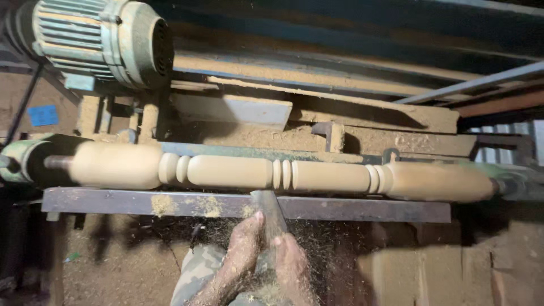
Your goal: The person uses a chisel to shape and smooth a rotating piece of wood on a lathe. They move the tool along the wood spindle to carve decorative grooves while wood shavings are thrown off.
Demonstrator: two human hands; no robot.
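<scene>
Below the spindle [272, 173], both hands, left [241, 249] and right [292, 263], have their fingers pinching a chisel [271, 211] on the rest [340, 208]; keeping it pressed firmly down there should cut cleanly.

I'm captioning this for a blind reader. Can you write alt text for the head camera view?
Two sawdust-covered hands, left hand and right hand, hold a chisel on a metal rail against a pale wooden spindle on a lathe. A green motor sits above left.
</scene>
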